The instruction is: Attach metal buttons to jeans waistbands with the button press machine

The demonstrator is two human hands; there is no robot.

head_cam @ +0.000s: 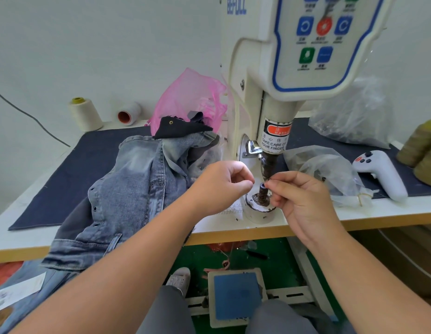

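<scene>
I see the white table stretching left to right, with a dark blue mat over its far part. The button press machine stands on it, right of centre, its control panel at the top and its plunger pointing down at the lower die. Left of the machine, a heap of faded jeans lies on the mat and spills over the near table edge. A pink plastic bag sits beyond the jeans, clear plastic bags lie right of the machine, and a white handheld controller rests just right of them. Two thread cones stand far left. Under the table is a blue foot pedal. My left hand is curled just left of the die; I cannot tell whether it holds anything. My right hand pinches a small dark button at the die's top.
</scene>
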